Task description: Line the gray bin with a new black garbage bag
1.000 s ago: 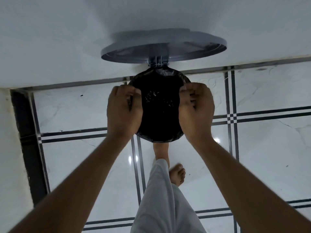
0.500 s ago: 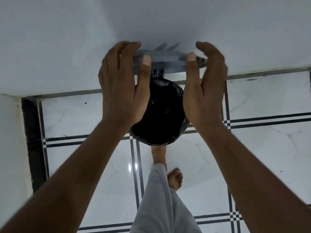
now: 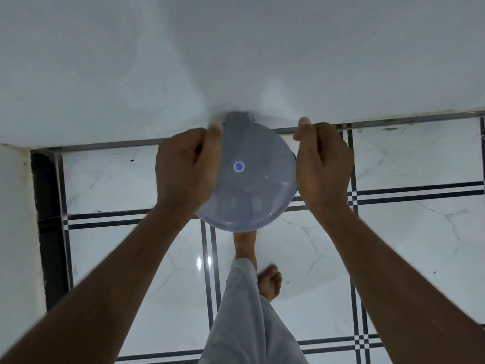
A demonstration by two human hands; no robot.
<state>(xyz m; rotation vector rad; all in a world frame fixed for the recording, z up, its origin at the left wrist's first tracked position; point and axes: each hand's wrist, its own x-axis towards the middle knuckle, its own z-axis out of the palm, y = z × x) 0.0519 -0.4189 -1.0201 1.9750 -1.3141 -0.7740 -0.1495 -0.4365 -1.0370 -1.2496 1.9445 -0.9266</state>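
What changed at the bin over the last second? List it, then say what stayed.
The round gray plastic lid swung down from upright against the wall and now covers the bin, hiding the black garbage bag. Both hands left the bag's rim, rose to the lid and brought it down; the left hand and right hand now flank it, fingers curled. The bin's spot by the white wall and the bare feet stayed.

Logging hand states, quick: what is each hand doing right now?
Left hand: fingers curled at the gray lid's edge.
Right hand: curled beside it, contact unclear.
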